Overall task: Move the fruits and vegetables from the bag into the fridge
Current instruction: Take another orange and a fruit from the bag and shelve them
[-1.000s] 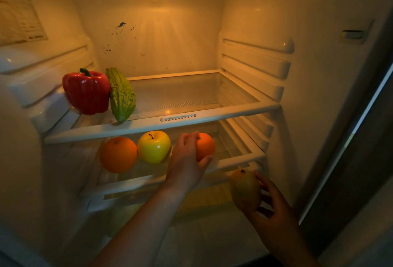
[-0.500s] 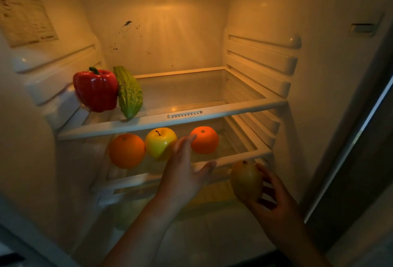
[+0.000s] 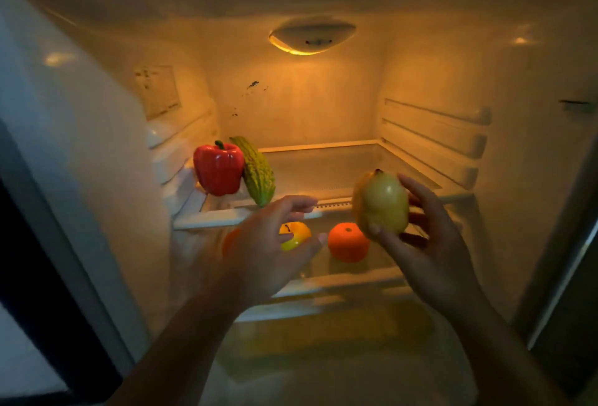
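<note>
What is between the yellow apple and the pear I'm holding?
An orange on the lower shelf, in the head view: right of the apple, just below the pear.

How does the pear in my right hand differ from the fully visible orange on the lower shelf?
The pear is yellow-green; the orange is bright orange. The pear is taller, narrowing to a stemmed top; the orange is round with a small dimple. The right hand grips the pear in the air, not yet shelved; the orange rests on the lower shelf. Both look whole and smooth-skinned.
</note>
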